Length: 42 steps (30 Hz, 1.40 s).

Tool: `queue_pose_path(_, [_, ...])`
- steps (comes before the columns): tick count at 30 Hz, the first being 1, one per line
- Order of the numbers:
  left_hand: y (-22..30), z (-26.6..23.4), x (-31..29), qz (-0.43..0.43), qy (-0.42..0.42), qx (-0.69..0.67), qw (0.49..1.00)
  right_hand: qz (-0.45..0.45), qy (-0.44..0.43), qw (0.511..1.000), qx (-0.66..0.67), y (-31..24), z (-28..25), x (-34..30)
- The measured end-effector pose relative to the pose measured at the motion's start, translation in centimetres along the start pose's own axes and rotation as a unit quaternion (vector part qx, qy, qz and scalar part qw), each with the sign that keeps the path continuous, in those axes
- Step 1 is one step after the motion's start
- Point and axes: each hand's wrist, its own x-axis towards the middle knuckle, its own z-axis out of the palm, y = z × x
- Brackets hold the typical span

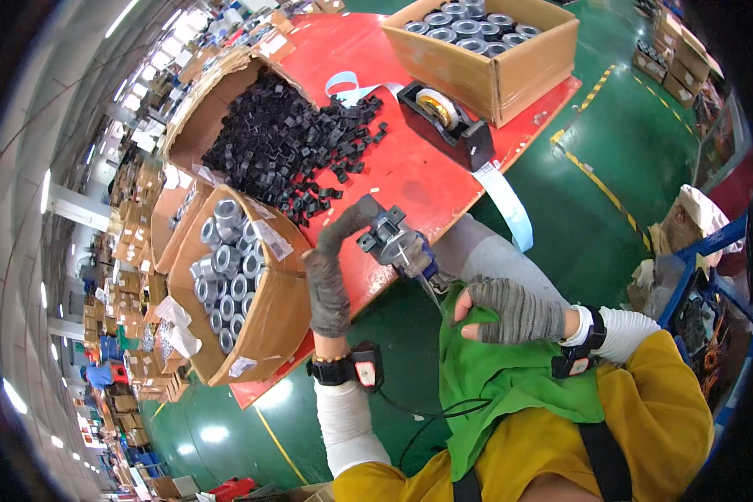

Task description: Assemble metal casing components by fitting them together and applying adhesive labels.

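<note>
My left hand point(330, 280), in a grey fingerless glove, reaches over the table edge. Its bent fingertips touch a small black plastic part point(391, 219) on a metal clamping fixture point(402, 247) with a blue body. Whether those fingers grip the part is hard to see. My right hand point(514, 309), gloved the same way, is closed in front of the green apron point(510, 376), just right of the fixture. Thumb and forefinger curl toward each other there; what lies in them, if anything, cannot be made out.
Loose black plastic parts point(263, 138) spill from a carton onto the red table point(410, 171). Another carton point(280, 309) holds grey metal rings point(226, 259). Farther off stand a tape dispenser point(443, 121) and a box point(527, 71) of similar rings. A black cable point(431, 414) hangs between my arms.
</note>
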Motion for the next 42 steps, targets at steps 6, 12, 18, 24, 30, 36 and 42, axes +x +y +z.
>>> queue_pose_path(6, [-2.2,1.2,1.2,-0.124,-0.065,-0.125,0.982,-0.008,0.019,1.000,0.008,1.1,0.5,-0.1])
queue_pose_path(12, [-1.1,2.1,0.0,-0.126,0.050,-0.194,0.972,0.021,0.018,1.000,0.011,2.4,0.9,0.3])
queue_pose_path(18, [1.0,1.1,-6.0,-0.232,0.066,0.009,0.970,0.052,0.027,0.996,0.066,3.6,0.5,0.0])
queue_pose_path(24, [3.3,6.3,-8.9,-0.356,-0.119,-0.054,0.925,0.125,0.003,0.974,0.187,3.1,0.8,0.2])
queue_pose_path(30, [2.6,8.0,-9.5,-0.344,-0.065,-0.088,0.932,0.118,-0.025,0.977,0.175,3.5,0.5,0.2])
queue_pose_path(36, [1.9,8.4,-9.7,-0.345,0.003,-0.120,0.931,0.053,-0.070,0.996,0.016,2.3,-0.9,0.4])
queue_pose_path(42, [1.9,8.1,-9.3,-0.333,0.008,-0.091,0.938,-0.062,0.006,0.997,0.045,1.6,-3.1,4.1])
